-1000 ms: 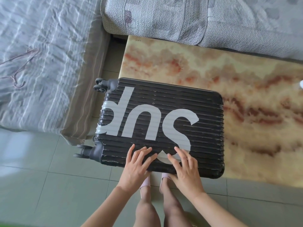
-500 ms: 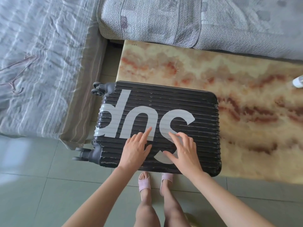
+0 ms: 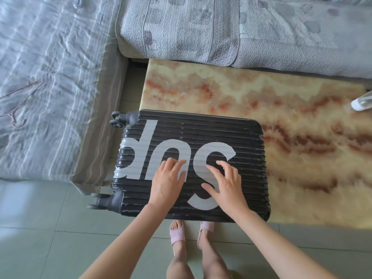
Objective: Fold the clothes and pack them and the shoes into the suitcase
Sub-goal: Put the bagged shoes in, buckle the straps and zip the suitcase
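A black ribbed suitcase with large white letters lies closed and flat on a marbled table, its wheels pointing left past the table's edge. My left hand rests palm down on the lid with fingers relaxed. Beside it, my right hand is over the lid with fingers spread and slightly bent, fingertips at the shell. Neither hand holds anything. No clothes or shoes for packing are visible.
A grey covered sofa runs along the left with a thin hanger lying on it. Another grey covered seat stands behind the table. A white object sits at the table's right edge. Green tiled floor lies below.
Both hands have slid from the suitcase's near edge further up onto the middle of the lid. The suitcase stays closed and in place.
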